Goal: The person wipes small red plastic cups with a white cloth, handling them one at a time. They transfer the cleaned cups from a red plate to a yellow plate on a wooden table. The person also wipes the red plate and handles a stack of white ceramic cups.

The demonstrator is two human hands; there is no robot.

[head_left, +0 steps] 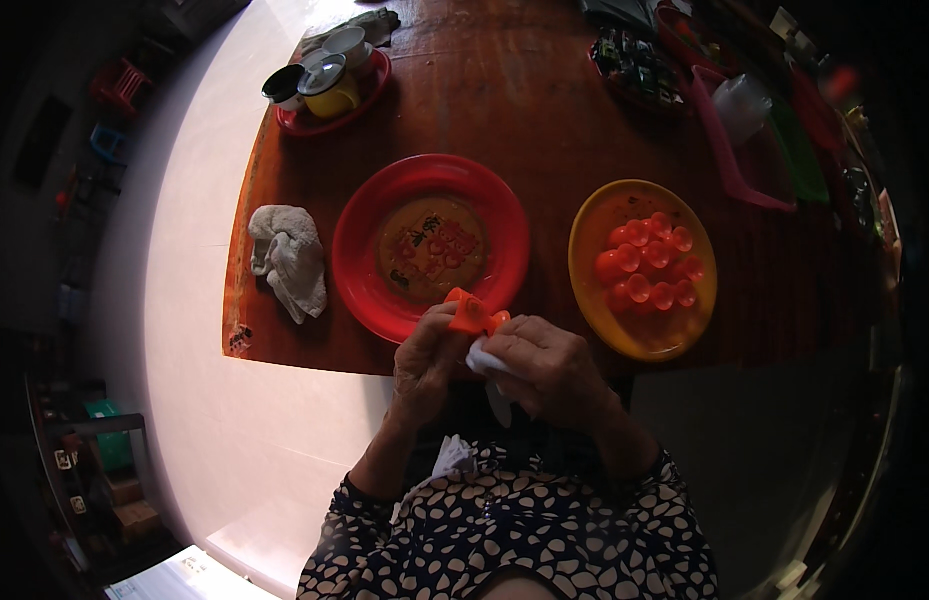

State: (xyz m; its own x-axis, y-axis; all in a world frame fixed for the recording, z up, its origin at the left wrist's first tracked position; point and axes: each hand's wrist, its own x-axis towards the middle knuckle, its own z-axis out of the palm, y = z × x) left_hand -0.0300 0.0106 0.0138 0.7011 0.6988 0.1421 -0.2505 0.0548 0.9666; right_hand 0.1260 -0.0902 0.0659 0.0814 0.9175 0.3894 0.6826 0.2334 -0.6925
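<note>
In front of my body, over the near rim of a red round dish [350, 235], both hands meet at a small orange plastic cup-shaped piece [470, 312]. My left hand [425, 355] pinches it from the left. From the other side, my right hand [555, 368] presses a wad of white cloth [490, 360] against it, fingers closed. The hands hide part of the piece. To the right, several similar glossy orange cups [653, 258] stand grouped on a yellow oval plate [595, 315]. The dish's brownish bottom carries a red and green pattern.
A crumpled whitish towel [290, 260] lies left of the dish on the wooden table [495, 90]. At the far left, a red tray [303, 122] bears several mugs, one yellow [330, 92]. Far right are a pink basket [730, 165] and a tray of small dark packets [635, 65].
</note>
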